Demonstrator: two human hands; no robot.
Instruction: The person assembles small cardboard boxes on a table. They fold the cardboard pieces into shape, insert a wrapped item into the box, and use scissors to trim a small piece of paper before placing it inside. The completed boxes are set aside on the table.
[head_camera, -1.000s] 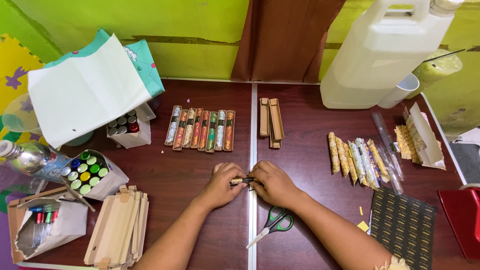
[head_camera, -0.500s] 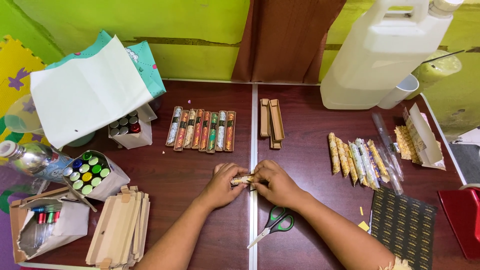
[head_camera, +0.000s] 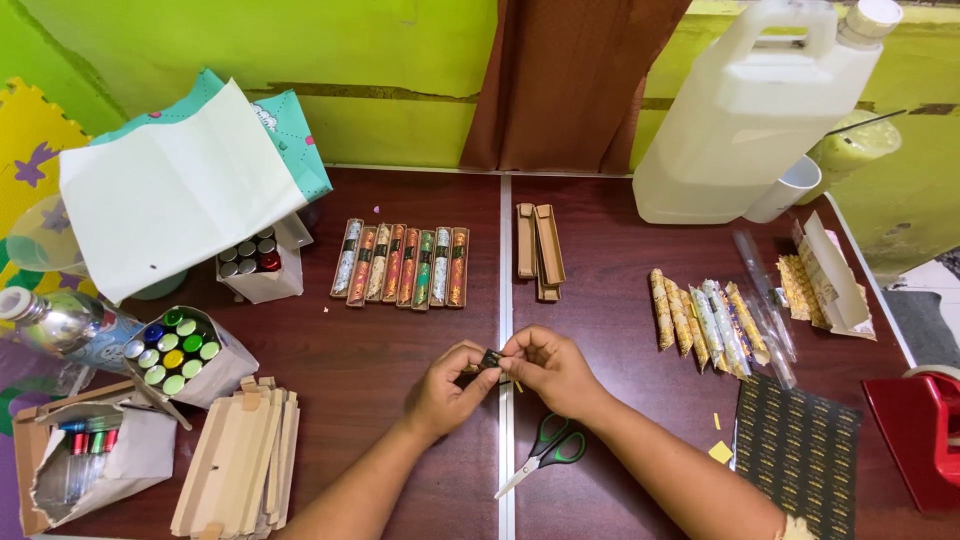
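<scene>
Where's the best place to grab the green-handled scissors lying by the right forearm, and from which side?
Probably from above, at the two green handle loops of the green-handled scissors: they lie flat on the dark wooden table, loops toward the right hand, metal blades pointing down-left toward the table's near edge. The loops look unobstructed.

Scissors (head_camera: 548, 452) lay near the table's (head_camera: 620, 250) front edge; the jug (head_camera: 750, 110) stood at the back edge, tape dispenser (head_camera: 925, 425) at the right edge.

My left hand (head_camera: 447, 385) and my right hand (head_camera: 548, 368) are both bare, no gloves and no rings that I can make out. My forearms are bare too, with no sleeves down to the frame's lower edge; a bit of pale patterned fabric shows by my right elbow
</scene>
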